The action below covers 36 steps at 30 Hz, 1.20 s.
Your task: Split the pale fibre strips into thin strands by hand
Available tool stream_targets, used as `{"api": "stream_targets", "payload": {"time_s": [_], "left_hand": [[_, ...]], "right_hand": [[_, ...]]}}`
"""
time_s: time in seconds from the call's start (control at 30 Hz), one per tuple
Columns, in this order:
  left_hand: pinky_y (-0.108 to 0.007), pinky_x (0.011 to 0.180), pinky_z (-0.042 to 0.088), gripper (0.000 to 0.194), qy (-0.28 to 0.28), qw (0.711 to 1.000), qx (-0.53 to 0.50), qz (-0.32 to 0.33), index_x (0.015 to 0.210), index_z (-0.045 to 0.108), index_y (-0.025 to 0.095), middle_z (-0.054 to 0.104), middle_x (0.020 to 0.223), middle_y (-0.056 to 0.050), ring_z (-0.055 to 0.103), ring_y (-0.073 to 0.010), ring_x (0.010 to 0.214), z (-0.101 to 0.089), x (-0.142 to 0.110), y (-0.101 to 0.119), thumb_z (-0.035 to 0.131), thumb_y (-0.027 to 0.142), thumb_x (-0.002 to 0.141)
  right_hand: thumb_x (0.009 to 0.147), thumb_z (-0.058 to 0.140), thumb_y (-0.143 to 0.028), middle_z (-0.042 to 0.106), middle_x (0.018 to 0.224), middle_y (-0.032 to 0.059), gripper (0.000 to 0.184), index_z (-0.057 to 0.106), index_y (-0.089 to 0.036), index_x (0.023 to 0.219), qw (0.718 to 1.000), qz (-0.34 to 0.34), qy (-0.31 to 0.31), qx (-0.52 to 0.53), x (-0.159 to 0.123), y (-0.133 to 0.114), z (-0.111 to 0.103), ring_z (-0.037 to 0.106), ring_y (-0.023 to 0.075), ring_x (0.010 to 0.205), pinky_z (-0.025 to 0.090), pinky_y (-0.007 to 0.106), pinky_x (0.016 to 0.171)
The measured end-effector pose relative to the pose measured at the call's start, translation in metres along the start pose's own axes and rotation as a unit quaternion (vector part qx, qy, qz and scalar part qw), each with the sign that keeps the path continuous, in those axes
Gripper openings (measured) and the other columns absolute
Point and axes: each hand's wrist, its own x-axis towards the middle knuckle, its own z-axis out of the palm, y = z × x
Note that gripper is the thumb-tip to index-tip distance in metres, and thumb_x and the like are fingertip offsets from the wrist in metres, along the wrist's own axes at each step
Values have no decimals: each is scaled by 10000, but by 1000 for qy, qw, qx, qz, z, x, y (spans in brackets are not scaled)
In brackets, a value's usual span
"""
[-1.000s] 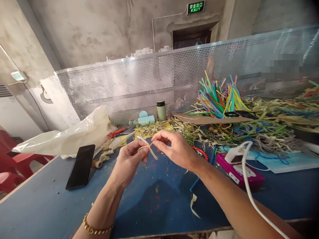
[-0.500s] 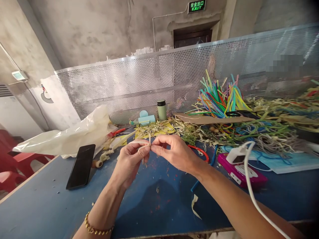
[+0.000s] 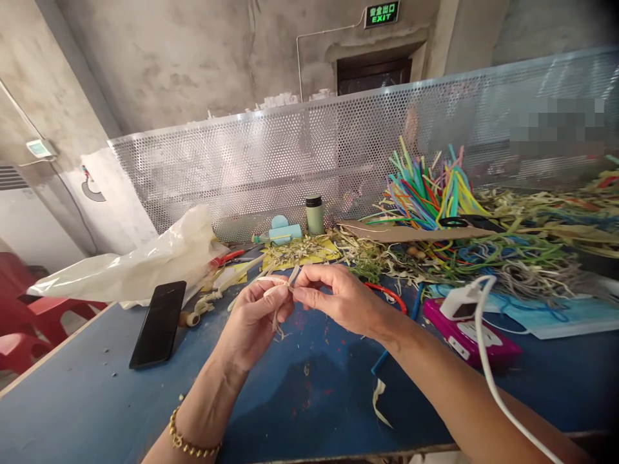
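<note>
Above the blue tabletop, both hands meet at a pale, cream-coloured fibre strip. My left hand pinches it between thumb and forefinger, and its frayed ends hang below the fingers. My right hand is closed on the strip from the other side, fingertips almost touching the left thumb. A short piece stands up between the two hands. The exact point where the strip crosses or knots is too small to make out.
A black phone and a plastic bag lie left. Behind stand a green bottle and a perforated metal screen. On the right are a magenta power socket, pipe cleaners and heaped fibres.
The upright end of the strip now leans right, and frayed ends show more below my left hand. Both hands stay in nearly the same place.
</note>
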Motion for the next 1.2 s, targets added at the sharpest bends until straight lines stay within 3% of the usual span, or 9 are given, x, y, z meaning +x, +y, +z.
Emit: {"api": "stream_targets", "payload": {"time_s": [0.27,0.4,0.5,0.6,0.73,0.93,1.2], "left_hand": [[-222,592,373,213,-15,1000,14,-3,777,675,129,475,555,39,387,-64,523,2,-1,2,774,314,741],[-211,554,340,211,13,1000,17,11,799,689,122,511,586,26,421,-67,537,1,0,3,797,283,716],[-198,537,321,211,51,997,44,37,827,693,124,537,608,19,441,-67,553,0,1,2,807,259,712],[-196,530,331,202,43,997,59,34,797,681,130,511,581,23,426,-73,550,0,1,3,786,293,739],[-206,524,362,225,43,996,77,33,806,701,124,521,603,13,431,-80,550,0,0,2,786,319,732],[-216,572,362,165,34,992,104,67,808,717,148,548,631,11,444,-86,587,-4,2,-3,752,308,786],[-247,606,330,158,40,979,180,92,787,703,156,540,621,14,434,-106,614,-4,2,-3,737,310,805]], "right_hand": [[886,601,-265,578,683,-13,214,603,-168,695,1000,-15,1,-3,0,0,-1,508,111,647,394,243,607],[894,589,-268,573,662,-16,201,612,-165,723,999,1,20,-25,1,1,0,498,111,629,390,248,603],[914,562,-259,583,683,-5,235,610,-163,705,993,-25,75,-84,2,2,-1,504,118,655,395,260,630],[941,528,-276,586,682,6,270,624,-167,713,980,-49,152,-118,3,4,-4,513,128,658,405,274,639],[940,541,-266,654,844,42,164,661,-176,873,969,-79,211,-97,2,5,-6,581,144,738,460,282,686],[926,559,-198,650,872,38,116,658,-185,867,970,-136,153,-130,0,0,1,594,151,819,464,291,761],[875,600,-157,649,805,23,103,606,-187,777,971,-103,161,-144,1,3,9,590,152,775,454,292,742]]}}
